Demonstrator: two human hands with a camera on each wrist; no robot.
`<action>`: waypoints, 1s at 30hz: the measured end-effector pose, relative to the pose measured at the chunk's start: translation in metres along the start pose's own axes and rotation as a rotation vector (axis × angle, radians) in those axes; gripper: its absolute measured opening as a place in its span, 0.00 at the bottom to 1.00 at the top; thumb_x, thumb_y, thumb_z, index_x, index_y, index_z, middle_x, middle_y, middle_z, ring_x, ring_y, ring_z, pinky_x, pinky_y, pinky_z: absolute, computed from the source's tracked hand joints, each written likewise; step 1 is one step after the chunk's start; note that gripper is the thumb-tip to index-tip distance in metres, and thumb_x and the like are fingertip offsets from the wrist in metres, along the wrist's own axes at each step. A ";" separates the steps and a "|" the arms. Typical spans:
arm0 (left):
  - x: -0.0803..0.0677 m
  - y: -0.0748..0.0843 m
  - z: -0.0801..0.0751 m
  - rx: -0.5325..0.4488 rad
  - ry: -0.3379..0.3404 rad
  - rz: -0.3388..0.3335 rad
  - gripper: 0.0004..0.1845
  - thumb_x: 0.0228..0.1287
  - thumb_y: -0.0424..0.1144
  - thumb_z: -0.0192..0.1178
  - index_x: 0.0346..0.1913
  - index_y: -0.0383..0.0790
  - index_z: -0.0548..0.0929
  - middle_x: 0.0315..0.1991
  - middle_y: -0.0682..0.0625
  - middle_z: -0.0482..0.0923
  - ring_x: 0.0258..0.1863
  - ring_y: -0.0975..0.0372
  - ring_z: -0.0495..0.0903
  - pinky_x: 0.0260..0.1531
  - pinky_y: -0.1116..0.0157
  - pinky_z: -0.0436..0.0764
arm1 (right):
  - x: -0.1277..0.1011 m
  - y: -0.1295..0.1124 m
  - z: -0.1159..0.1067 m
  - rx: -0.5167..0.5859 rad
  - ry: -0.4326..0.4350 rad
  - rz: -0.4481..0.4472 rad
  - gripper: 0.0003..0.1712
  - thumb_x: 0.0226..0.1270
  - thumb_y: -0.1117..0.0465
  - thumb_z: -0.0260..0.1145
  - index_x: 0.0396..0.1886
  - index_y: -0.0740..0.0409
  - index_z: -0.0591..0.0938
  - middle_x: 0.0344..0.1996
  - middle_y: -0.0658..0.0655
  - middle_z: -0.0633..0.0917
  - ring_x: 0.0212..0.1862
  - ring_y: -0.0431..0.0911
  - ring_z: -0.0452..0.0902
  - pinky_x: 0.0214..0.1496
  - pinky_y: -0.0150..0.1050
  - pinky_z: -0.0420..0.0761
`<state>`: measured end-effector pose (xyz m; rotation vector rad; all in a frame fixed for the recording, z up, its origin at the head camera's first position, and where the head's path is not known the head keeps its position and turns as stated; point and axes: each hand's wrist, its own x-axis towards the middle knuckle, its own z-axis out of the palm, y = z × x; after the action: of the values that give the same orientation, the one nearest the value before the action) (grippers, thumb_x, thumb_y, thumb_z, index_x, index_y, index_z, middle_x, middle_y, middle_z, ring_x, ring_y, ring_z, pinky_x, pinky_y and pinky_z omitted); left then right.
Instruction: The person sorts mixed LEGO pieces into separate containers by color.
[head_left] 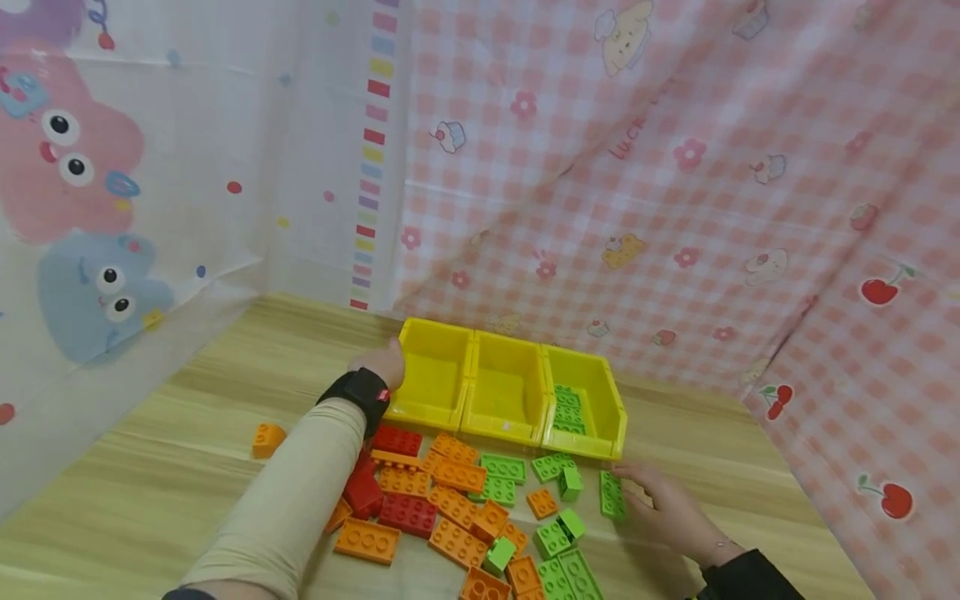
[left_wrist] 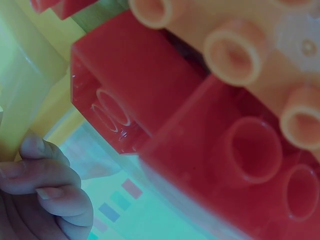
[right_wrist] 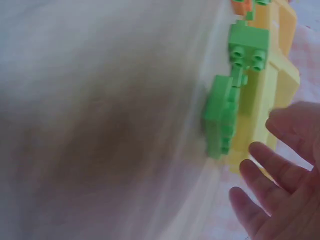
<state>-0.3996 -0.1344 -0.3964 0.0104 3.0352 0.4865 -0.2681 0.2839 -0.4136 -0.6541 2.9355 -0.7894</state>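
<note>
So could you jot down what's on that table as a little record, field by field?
Surface: wooden table
Bins: three yellow bins in a row; only the rightmost holds green bricks
Loose bricks: red, orange and green, scattered in front of the bins
Left hand: fingers curled on the leftmost bin's outer side
Right hand: open, beside a green brick
Backdrop: pink checked cloth

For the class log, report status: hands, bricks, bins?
Left hand holds left yellow bin. Right hand open, fingertips beside green brick. Green bricks already in right bin. Nothing blocking.
</note>
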 end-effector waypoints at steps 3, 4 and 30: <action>-0.001 0.001 -0.001 0.013 0.005 0.004 0.26 0.73 0.35 0.37 0.70 0.29 0.51 0.48 0.29 0.76 0.46 0.40 0.77 0.44 0.44 0.73 | -0.005 0.005 0.004 -0.040 -0.009 -0.010 0.23 0.65 0.61 0.62 0.58 0.63 0.74 0.58 0.65 0.73 0.60 0.61 0.67 0.56 0.57 0.67; -0.002 0.001 -0.001 0.015 0.005 0.004 0.26 0.72 0.35 0.37 0.70 0.29 0.51 0.48 0.29 0.76 0.46 0.40 0.77 0.43 0.44 0.73 | -0.006 0.006 0.006 -0.053 -0.009 -0.008 0.24 0.64 0.59 0.63 0.58 0.64 0.74 0.58 0.65 0.72 0.60 0.61 0.66 0.57 0.57 0.66; -0.008 0.003 -0.004 0.025 0.009 -0.002 0.26 0.72 0.34 0.39 0.69 0.29 0.52 0.47 0.31 0.77 0.46 0.43 0.78 0.44 0.45 0.74 | 0.006 -0.015 0.020 -0.198 0.024 0.162 0.33 0.50 0.69 0.68 0.60 0.63 0.71 0.57 0.66 0.72 0.57 0.59 0.70 0.55 0.55 0.70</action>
<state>-0.3915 -0.1326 -0.3908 0.0063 3.0498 0.4499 -0.2651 0.2604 -0.4238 -0.4101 3.0657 -0.5004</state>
